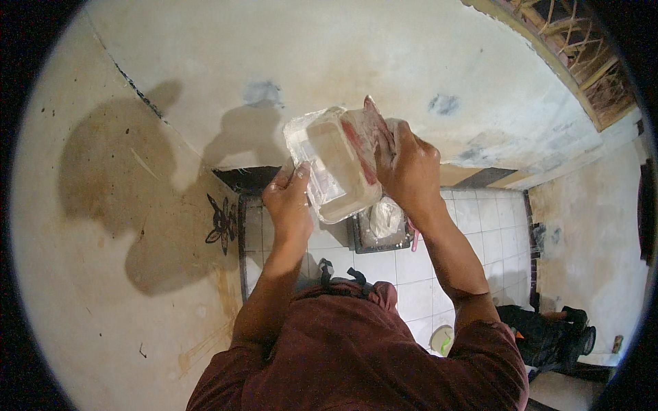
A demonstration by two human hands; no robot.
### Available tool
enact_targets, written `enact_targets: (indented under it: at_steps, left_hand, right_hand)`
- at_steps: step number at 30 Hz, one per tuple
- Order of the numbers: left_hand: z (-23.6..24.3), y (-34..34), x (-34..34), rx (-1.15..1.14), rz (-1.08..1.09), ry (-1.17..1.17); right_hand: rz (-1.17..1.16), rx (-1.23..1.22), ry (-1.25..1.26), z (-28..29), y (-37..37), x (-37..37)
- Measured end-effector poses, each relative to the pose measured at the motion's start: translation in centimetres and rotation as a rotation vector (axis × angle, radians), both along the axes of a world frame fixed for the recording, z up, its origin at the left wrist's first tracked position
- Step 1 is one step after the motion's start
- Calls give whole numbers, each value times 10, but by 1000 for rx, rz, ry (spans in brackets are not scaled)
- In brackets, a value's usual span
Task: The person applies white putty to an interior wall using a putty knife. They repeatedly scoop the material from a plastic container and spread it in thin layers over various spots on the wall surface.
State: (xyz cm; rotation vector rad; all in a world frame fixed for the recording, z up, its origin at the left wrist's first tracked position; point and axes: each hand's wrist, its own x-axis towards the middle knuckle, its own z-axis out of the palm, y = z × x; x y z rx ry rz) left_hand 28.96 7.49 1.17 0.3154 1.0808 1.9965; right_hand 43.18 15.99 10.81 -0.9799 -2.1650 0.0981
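A rectangular, see-through plastic container [329, 157] smeared with pale paste is held up in front of the wall. My left hand [284, 195] is closed on its left side. My right hand [411, 168], at the container's right, grips a paste-smeared red scraper [370, 127], whose blade lies at the container's right side. Below them on the tiled floor is a dark tray [367, 243] with a white lump [384, 219] in it and a pink handle [415, 240] beside it.
A stained plaster wall [439, 68] rises ahead, another [103, 260] stands at the left. White tiles [480, 212] cover the floor. A dark bag-like heap [555, 335] and a small round pale container [442, 339] lie at the lower right. A woven wooden frame [576, 48] is at the upper right.
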Motion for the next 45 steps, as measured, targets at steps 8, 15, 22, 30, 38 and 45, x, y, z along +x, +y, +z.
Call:
enact_targets:
  at_steps: [8,15,22,30,38,45]
  left_hand:
    - [-4,3,-8,22,-57,65]
    - [3,4,-7,33,-13,122]
    - [11,1,-11,31,15,124]
    - [-8,12,-10,58,-31,69]
    - [-16,13,-11,91,-1,69]
    - [-16,12,-10,55,-25,81]
  right_hand:
    - [157,78,1,-12,-7,-16]
    - [84,41,27,-1,-7,-14]
    - [86,-50,160,-9,10,-5]
    - [40,-205,304,-17,1,-18]
    - [0,-196,296,-26,-6,-20]
    - [-16,-298,253,-22,-12,-20]
